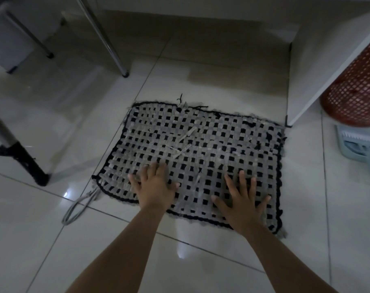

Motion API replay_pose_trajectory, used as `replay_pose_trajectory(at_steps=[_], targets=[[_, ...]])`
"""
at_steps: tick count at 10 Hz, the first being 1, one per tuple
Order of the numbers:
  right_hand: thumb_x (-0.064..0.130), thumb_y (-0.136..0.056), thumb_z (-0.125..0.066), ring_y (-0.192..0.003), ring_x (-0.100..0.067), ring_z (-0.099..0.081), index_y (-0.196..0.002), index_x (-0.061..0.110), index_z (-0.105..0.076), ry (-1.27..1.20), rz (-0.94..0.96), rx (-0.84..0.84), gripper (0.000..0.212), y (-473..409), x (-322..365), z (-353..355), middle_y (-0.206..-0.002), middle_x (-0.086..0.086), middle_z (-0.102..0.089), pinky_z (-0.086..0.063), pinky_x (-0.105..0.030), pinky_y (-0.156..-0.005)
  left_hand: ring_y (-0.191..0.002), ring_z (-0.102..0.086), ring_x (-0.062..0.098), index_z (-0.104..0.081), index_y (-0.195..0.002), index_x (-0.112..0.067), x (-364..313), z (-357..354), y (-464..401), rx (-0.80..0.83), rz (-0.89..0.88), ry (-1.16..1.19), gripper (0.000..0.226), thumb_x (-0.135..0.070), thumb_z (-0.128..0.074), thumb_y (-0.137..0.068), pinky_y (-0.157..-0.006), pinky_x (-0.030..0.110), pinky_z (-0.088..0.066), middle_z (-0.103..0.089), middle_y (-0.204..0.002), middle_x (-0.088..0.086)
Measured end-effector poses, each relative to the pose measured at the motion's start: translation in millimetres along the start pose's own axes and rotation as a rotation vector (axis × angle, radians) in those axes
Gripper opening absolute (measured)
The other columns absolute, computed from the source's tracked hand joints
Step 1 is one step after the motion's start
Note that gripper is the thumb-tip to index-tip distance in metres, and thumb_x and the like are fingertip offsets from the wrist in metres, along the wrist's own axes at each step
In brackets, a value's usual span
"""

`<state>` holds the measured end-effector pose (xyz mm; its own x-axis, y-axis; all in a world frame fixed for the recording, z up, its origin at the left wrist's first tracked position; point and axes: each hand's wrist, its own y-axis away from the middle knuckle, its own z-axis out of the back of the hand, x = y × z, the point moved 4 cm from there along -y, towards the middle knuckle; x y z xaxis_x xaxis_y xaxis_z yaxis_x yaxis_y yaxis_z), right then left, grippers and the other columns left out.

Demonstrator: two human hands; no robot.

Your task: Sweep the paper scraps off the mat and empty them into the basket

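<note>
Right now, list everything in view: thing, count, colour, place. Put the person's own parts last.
mat: one, black and grey woven check, flat on the floor at centre.
paper scraps: several thin strips, pale, on the mat's middle beyond the hands.
basket: one, red mesh, upper right, partly behind a white panel.
white panel: one, white, right of the mat.
plastic item: one, light blue, on the floor below the basket; kind unclear.
metal legs: two, chrome, upper left.
black-footed leg: one, left edge.
cord loop: one, grey, at the mat's near left corner.
floor: pale glossy tiles.
left hand: flat on the mat, fingers spread.
right hand: flat on the mat, fingers spread.
</note>
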<state>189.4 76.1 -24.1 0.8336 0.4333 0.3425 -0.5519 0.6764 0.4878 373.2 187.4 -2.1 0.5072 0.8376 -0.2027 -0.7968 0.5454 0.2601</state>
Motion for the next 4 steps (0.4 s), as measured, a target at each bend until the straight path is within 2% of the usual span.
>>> replay_pose_trajectory(at_steps=[1, 2, 3, 4], targets=[[0.057, -0.089, -0.034, -0.139, -0.021, 0.022, -0.141, 0.038, -0.011, -0.070, 0.030, -0.073, 0.059, 5.2, 0.3, 15.3, -0.155, 0.005, 0.011, 0.017, -0.062, -0.105, -0.144, -0.015, 0.017, -0.033, -0.140, -0.027, -19.0, 7.6, 15.8, -0.102, -0.088, 0.022, 0.052, -0.031, -0.045, -0.090, -0.115, 0.050, 0.010, -0.032, -0.151, -0.005], [0.049, -0.092, -0.035, -0.142, -0.019, 0.011, -0.140, 0.034, -0.020, -0.045, 0.067, -0.185, 0.053, 17.3, 4.5, 45.6, -0.156, 0.004, -0.003, 0.018, -0.055, -0.108, -0.142, -0.020, 0.017, -0.033, -0.141, -0.024, -47.4, 22.3, 38.9, -0.140, -0.174, 0.076, 0.052, -0.030, -0.044, -0.091, -0.119, 0.045, -0.001, -0.035, -0.149, -0.005], [0.050, -0.091, -0.033, -0.143, -0.019, 0.005, -0.140, 0.036, -0.018, -0.008, 0.100, -0.270, 0.053, 28.6, 5.4, 73.3, -0.156, 0.005, -0.007, 0.017, -0.054, -0.109, -0.141, -0.026, 0.022, -0.036, -0.141, -0.021, -73.1, 41.3, 51.0, -0.241, -0.252, 0.145, 0.052, -0.030, -0.047, -0.090, -0.118, 0.047, -0.011, -0.040, -0.147, 0.000], [0.049, -0.087, -0.032, -0.143, -0.019, 0.002, -0.140, 0.037, -0.017, 0.018, 0.143, -0.367, 0.056, 49.2, -5.3, 112.0, -0.156, 0.005, -0.009, 0.031, -0.045, -0.102, -0.145, -0.015, 0.023, -0.025, -0.145, -0.021, -118.5, 65.5, 67.8, -0.232, -0.309, 0.147, 0.058, -0.038, -0.039, -0.092, -0.118, 0.045, -0.002, -0.029, -0.154, 0.003]])
